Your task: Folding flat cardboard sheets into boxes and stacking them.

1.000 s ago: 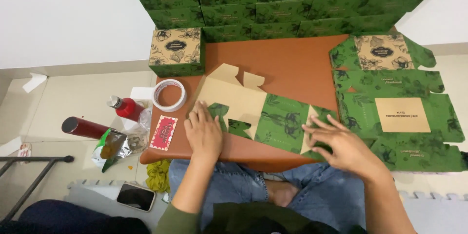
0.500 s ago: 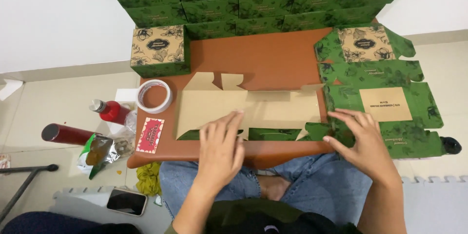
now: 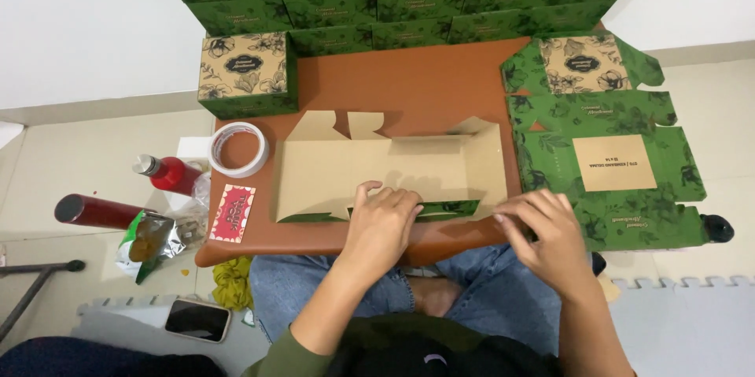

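The flat carton blank [image 3: 389, 169] lies kraft side up on the brown worktop [image 3: 409, 86]. The left hand [image 3: 383, 224] presses its near edge, grip released, fingers flat. The right hand [image 3: 546, 231] pinches the blank's near right corner. A tape roll [image 3: 238, 149] sits just left of the blank.
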